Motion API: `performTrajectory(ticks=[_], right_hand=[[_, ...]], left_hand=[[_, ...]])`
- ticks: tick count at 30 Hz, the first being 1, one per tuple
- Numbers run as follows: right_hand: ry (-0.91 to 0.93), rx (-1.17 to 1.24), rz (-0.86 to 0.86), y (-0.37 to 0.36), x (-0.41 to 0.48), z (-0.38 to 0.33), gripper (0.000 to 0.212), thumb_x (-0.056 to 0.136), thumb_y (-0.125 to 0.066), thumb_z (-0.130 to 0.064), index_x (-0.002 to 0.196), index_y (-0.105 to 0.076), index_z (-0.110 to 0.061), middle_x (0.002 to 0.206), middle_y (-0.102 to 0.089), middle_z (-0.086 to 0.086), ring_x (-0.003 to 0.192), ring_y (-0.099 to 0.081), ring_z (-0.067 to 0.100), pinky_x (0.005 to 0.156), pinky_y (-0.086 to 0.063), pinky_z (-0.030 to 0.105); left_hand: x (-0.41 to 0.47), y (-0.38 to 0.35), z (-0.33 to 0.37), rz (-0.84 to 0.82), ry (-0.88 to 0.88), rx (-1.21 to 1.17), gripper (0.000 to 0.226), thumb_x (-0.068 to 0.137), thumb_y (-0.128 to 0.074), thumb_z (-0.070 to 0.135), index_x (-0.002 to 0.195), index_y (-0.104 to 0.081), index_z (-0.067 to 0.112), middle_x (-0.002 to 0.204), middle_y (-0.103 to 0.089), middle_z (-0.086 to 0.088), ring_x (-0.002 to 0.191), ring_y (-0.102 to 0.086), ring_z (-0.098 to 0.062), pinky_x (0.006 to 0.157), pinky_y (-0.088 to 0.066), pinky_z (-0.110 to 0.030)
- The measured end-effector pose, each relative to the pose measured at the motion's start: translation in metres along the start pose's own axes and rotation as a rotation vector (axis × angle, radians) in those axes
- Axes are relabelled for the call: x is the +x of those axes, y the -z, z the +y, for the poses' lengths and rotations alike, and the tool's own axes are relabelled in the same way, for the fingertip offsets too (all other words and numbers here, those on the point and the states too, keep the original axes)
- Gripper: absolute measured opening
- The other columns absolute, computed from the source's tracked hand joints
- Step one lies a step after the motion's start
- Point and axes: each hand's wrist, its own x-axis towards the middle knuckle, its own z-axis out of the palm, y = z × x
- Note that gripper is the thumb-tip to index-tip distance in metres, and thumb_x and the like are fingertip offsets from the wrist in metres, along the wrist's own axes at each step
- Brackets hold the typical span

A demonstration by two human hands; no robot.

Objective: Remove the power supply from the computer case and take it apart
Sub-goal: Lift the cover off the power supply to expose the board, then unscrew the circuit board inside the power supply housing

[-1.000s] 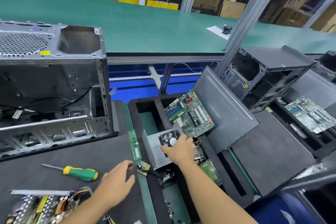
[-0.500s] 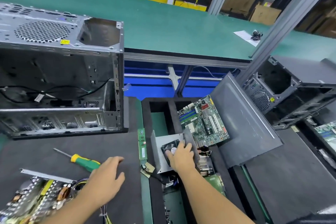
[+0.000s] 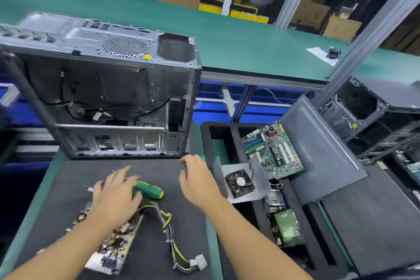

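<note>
Dark foam mat (image 3: 159, 234) on a green bench, warehouse clutter behind. Your left hand (image 3: 116, 193) lies flat over the green-and-yellow screwdriver (image 3: 148, 190), fingers spread and touching the handle's near end, not wrapped around it. Your right hand (image 3: 198, 180) hovers just right of the screwdriver, fingers loosely curled, holding nothing. Power supply board (image 3: 113, 243) lies on the mat under your left forearm, its wire harness (image 3: 175, 241) trailing right. Empty computer case (image 3: 109, 98) stands behind. Fan bracket (image 3: 241, 183) and motherboard (image 3: 272, 150) sit in the black tray (image 3: 205, 129) to the right.
</note>
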Motion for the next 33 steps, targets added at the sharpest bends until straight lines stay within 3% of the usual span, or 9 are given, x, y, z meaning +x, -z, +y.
performTrajectory(ticks=[3,6,10,13,18,23,26,30,33], right_hand=[[-0.181,-0.086,-0.359,-0.018,-0.003,-0.017,0.024,0.096,-0.041,-0.024,0.119,-0.049,-0.02,0.123,-0.059,0.008,0.108,-0.058,0.032,0.085,-0.045,0.038],[-0.321,-0.304,-0.583,-0.036,-0.015,-0.016,0.035,0.097,-0.041,-0.031,0.127,-0.046,-0.015,0.134,-0.054,0.015,0.12,-0.054,0.035,0.091,-0.043,0.04],[-0.389,-0.321,-0.782,-0.054,-0.024,-0.016,0.046,0.1,-0.032,-0.027,0.133,-0.047,0.001,0.144,-0.044,0.024,0.128,-0.047,0.036,0.097,-0.039,0.035],[-0.462,-0.222,-0.702,-0.058,-0.03,-0.016,0.049,0.099,-0.028,-0.037,0.13,-0.048,-0.004,0.141,-0.047,0.021,0.125,-0.048,0.033,0.093,-0.037,0.035],[-0.497,-0.029,-0.67,-0.075,-0.054,-0.02,0.043,0.093,-0.041,-0.055,0.115,-0.044,-0.018,0.109,-0.057,0.002,0.097,-0.054,0.023,0.077,-0.038,0.034],[-0.461,-0.056,-0.556,-0.096,-0.074,-0.026,0.031,0.1,-0.038,-0.041,0.118,-0.041,-0.016,0.118,-0.061,0.015,0.107,-0.056,0.034,0.085,-0.043,0.037],[-0.504,-0.027,-0.48,-0.095,-0.059,-0.033,0.037,0.101,-0.036,-0.034,0.13,-0.043,-0.013,0.131,-0.049,0.016,0.121,-0.046,0.036,0.098,-0.037,0.037],[-0.43,-0.044,-0.13,-0.093,-0.04,-0.046,0.039,0.101,-0.039,-0.029,0.137,-0.044,-0.014,0.131,-0.041,0.011,0.12,-0.038,0.033,0.099,-0.033,0.039],[-0.272,-0.037,-0.016,-0.1,-0.035,-0.055,0.029,0.101,-0.042,-0.021,0.128,-0.051,-0.014,0.123,-0.046,0.007,0.11,-0.042,0.027,0.093,-0.038,0.037]], left_hand=[[-0.016,0.006,-0.046,-0.047,0.026,-0.059,0.058,0.093,-0.046,0.054,0.148,-0.031,0.041,0.163,-0.012,0.01,0.148,-0.014,-0.016,0.114,-0.021,-0.047],[-0.032,0.007,-0.083,-0.153,-0.133,-0.036,0.074,0.088,-0.039,0.07,0.153,-0.014,0.045,0.163,0.01,0.018,0.15,0.004,-0.01,0.118,-0.014,-0.049],[-0.041,0.011,-0.101,-0.261,-0.356,0.136,0.119,0.054,-0.032,0.103,0.151,0.01,0.049,0.155,0.033,0.019,0.145,0.03,-0.012,0.117,0.01,-0.047],[-0.039,0.015,-0.109,-0.344,-0.474,0.273,0.146,0.036,-0.043,0.103,0.149,0.026,0.041,0.15,0.043,0.007,0.139,0.041,-0.025,0.114,0.018,-0.054],[-0.036,0.012,-0.117,-0.244,-0.559,0.38,0.14,0.046,-0.054,0.086,0.149,0.027,0.035,0.16,0.029,0.0,0.143,0.032,-0.038,0.111,0.021,-0.055],[-0.044,0.01,-0.116,-0.172,-0.527,0.384,0.137,0.044,-0.042,0.092,0.155,0.006,0.027,0.162,-0.006,-0.007,0.143,-0.006,-0.042,0.108,-0.016,-0.056],[-0.055,0.005,-0.11,-0.173,-0.445,0.329,0.139,0.043,-0.029,0.103,0.156,0.003,0.027,0.161,-0.01,-0.007,0.139,-0.014,-0.042,0.101,-0.023,-0.053],[-0.064,0.003,-0.11,-0.092,-0.331,0.156,0.105,0.073,-0.004,0.092,0.157,0.003,0.029,0.163,-0.009,0.007,0.143,-0.014,-0.032,0.106,-0.023,-0.051],[-0.073,-0.003,-0.108,-0.037,-0.334,0.185,0.072,0.096,-0.02,0.056,0.158,-0.004,0.024,0.166,-0.004,0.003,0.148,-0.009,-0.035,0.11,-0.025,-0.054]])
